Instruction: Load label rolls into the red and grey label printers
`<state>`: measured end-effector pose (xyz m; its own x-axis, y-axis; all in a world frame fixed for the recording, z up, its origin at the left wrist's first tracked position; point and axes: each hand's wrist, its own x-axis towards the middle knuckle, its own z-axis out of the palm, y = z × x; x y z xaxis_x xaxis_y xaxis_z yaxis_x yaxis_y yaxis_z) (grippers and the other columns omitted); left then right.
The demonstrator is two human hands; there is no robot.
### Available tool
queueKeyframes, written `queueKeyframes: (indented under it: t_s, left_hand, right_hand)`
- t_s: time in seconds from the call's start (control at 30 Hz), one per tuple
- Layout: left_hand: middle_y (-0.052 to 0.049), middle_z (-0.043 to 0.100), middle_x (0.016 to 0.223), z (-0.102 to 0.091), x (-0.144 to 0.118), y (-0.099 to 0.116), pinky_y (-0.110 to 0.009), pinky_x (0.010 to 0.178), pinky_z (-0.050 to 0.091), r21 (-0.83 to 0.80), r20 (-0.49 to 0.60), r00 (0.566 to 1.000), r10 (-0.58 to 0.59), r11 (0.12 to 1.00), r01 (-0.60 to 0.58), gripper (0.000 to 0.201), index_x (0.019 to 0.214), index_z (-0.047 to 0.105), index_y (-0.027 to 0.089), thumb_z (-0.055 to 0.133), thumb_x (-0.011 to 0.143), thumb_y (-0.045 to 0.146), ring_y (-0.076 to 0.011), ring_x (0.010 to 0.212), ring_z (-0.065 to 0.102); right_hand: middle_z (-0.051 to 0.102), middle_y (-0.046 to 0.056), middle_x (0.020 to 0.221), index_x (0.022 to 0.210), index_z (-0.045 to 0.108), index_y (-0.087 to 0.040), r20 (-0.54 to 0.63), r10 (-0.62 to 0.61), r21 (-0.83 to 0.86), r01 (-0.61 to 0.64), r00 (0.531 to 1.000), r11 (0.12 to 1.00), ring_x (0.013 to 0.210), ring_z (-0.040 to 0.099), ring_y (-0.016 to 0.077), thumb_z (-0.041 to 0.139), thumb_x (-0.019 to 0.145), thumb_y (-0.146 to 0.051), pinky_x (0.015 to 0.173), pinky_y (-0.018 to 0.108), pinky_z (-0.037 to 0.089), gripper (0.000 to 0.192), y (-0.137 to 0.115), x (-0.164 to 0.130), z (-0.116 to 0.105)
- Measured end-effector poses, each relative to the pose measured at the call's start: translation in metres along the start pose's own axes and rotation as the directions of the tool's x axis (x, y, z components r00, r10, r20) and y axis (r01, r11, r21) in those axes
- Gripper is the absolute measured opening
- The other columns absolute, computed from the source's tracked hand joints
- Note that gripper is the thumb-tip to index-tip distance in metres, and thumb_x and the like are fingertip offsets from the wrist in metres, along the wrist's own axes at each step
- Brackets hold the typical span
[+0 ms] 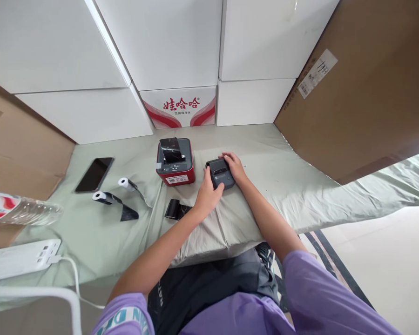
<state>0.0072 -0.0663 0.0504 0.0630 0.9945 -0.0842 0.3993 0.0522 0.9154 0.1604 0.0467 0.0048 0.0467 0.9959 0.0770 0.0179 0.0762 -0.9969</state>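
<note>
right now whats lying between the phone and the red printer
In the head view, two white paper rolls: one nearer the red printer, the other just below the phone. Both trail dark strips on the green cloth.

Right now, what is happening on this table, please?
A person in a purple shirt has both hands on a small dark printer that sits on the green cloth. The left hand holds its near left side and the right hand rests on its far right edge. Just to its left stands a red printer with black film coming out of the top. A black roll lies near the left wrist, with two white-cored rolls and a phone further left.
</note>
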Motion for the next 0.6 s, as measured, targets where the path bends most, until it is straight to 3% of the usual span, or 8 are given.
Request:
queueKeyframes:
  t_s: [0.43, 0.6]
  left_hand:
    - [-0.022, 0.046, 0.168, -0.008, 0.006, 0.000, -0.050, 0.126, 0.040, 0.121, 0.008, 0.999, 0.040, 0.992, -0.040, 0.085, 0.169, 0.023, 0.013, 0.061, 0.094, 0.027, -0.0358, 0.154, 0.049]
    - [-0.026, 0.061, 0.152, -0.019, 0.011, 0.000, -0.051, 0.117, 0.048, 0.204, 0.038, 0.999, 0.027, 0.978, -0.035, 0.073, 0.155, 0.032, 0.012, 0.060, 0.088, 0.018, -0.0380, 0.142, 0.061]
  right_hand:
    - [0.079, 0.009, 0.116, 0.109, 0.064, -0.024, -0.001, -0.001, -0.001, 0.001, 1.000, 1.000, 0.112, 0.071, 0.0244, 0.061, 0.082, -0.056, 0.109, 0.043, 0.052, 0.043, -0.004, -0.002, 0.001]
    - [0.079, 0.008, 0.116, 0.109, 0.061, -0.024, -0.018, 0.018, 0.022, -0.017, 1.000, 1.000, 0.113, 0.072, 0.0239, 0.061, 0.080, -0.055, 0.109, 0.041, 0.052, 0.042, 0.000, 0.000, 0.001]
